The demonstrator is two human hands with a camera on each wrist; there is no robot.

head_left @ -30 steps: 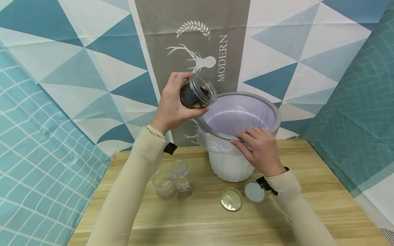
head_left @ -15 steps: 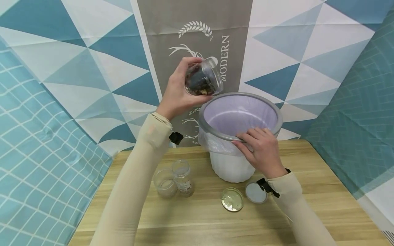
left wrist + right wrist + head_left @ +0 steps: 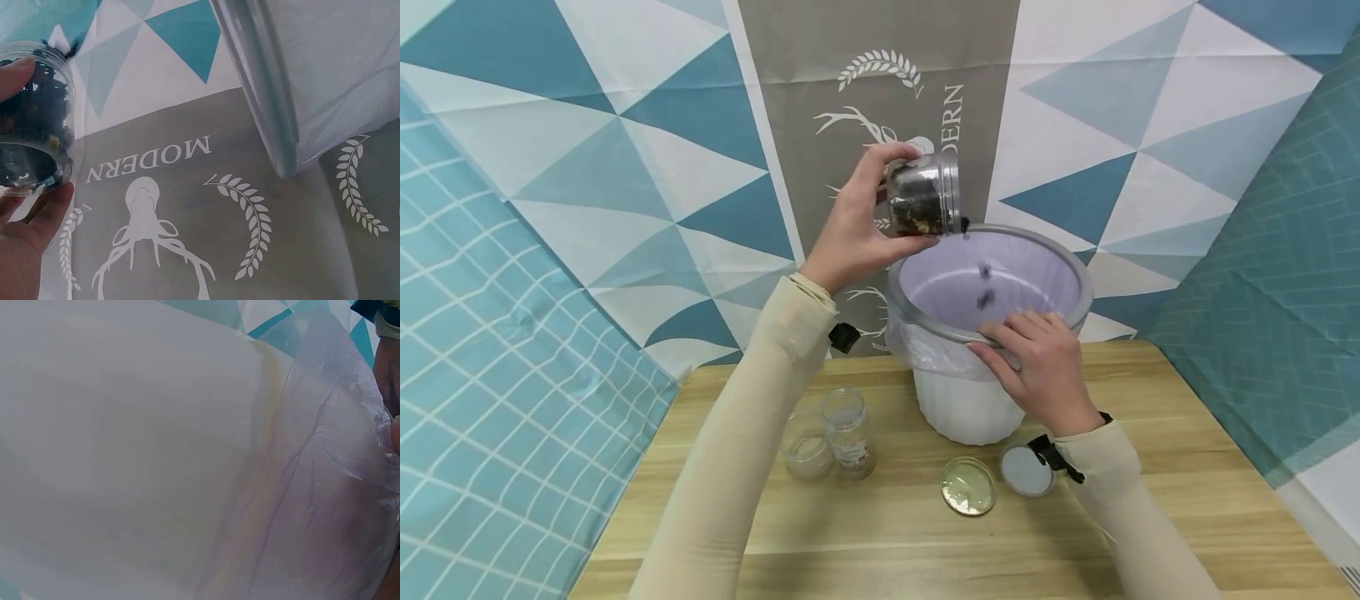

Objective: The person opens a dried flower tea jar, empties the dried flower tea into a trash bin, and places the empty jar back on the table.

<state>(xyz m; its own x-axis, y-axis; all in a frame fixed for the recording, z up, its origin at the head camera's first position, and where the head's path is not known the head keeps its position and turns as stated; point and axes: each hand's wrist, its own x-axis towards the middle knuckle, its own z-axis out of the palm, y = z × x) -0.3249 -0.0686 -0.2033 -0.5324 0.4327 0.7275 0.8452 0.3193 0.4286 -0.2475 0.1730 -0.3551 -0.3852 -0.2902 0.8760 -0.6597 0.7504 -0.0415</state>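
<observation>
My left hand grips a clear jar tipped on its side above the left part of the trash can. Dark dried pieces fill part of the jar, also seen in the left wrist view, where the jar is at the left edge. A few dark bits are falling from its mouth into the can. A purple bag lines the can and folds over its grey rim. With its fingers over the near rim, my right hand holds the can. In the right wrist view the bag hides most of that hand.
Two clear jars, a short one and a taller labelled one, stand on the wooden table left of the can. A gold lid and a whitish lid lie in front of it. A patterned cloth hangs behind.
The left hand has moved right and raised the jar slightly, tipping it further until dark bits drop into the can. The right hand stays on the rim.
</observation>
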